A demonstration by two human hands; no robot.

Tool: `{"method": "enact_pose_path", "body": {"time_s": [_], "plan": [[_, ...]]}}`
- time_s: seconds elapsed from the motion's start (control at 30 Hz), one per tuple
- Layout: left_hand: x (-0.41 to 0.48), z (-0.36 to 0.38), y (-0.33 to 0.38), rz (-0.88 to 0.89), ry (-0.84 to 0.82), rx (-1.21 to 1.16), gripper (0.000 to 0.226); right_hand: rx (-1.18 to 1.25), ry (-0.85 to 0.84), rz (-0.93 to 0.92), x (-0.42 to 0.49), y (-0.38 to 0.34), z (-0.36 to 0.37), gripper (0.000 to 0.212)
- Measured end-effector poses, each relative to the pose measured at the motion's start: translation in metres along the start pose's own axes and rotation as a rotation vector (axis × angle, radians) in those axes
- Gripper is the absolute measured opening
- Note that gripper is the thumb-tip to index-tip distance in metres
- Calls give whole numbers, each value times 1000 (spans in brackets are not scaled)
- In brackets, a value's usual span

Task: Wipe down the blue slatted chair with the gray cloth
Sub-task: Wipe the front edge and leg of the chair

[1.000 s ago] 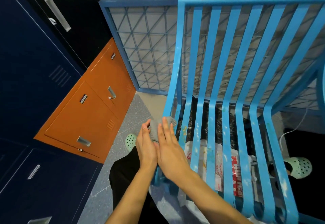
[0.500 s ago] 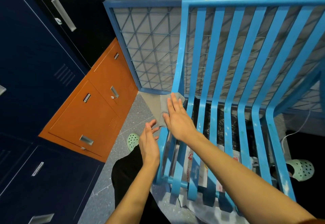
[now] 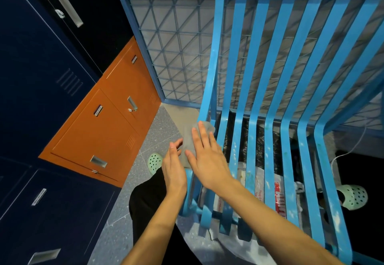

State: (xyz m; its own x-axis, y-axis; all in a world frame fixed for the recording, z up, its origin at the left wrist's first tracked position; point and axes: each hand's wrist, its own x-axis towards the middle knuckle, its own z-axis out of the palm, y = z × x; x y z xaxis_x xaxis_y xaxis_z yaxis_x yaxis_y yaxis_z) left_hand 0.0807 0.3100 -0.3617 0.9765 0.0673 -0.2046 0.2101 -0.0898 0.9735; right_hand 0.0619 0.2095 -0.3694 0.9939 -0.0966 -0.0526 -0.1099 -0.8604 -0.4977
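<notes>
The blue slatted chair (image 3: 270, 102) fills the right of the view, its slats speckled with pale marks. The gray cloth (image 3: 190, 138) is draped over the chair's leftmost slat at the seat bend. My right hand (image 3: 204, 158) lies flat on the cloth with fingers spread, pressing it against that slat. My left hand (image 3: 173, 166) stands edge-on just left of the slat, fingers straight, its fingertips at the cloth's left edge. Most of the cloth is hidden under my right hand.
Orange cabinets (image 3: 108, 127) and dark blue lockers (image 3: 37, 90) stand at the left. A blue wire-mesh panel (image 3: 176, 52) stands behind the chair. Plastic bags (image 3: 259, 183) lie under the seat. My green clogs (image 3: 154, 162) stand on grey floor.
My right hand has slid the cloth back down the left slat from higher up. My left hand has moved closer to the cloth's left side.
</notes>
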Motion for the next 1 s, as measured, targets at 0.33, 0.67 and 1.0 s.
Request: {"method": "enact_pose_path", "body": {"time_s": [0.33, 0.67, 1.0], "plan": [[-3, 1, 5, 0, 14, 32, 51, -91, -54, 61, 52, 9, -22, 66], [0, -1, 3, -1, -8, 25, 45, -40, -26, 60, -17, -17, 4, 66], [1, 1, 0, -38, 10, 4, 49, -102, -30, 26, 36, 9, -19, 66]]}}
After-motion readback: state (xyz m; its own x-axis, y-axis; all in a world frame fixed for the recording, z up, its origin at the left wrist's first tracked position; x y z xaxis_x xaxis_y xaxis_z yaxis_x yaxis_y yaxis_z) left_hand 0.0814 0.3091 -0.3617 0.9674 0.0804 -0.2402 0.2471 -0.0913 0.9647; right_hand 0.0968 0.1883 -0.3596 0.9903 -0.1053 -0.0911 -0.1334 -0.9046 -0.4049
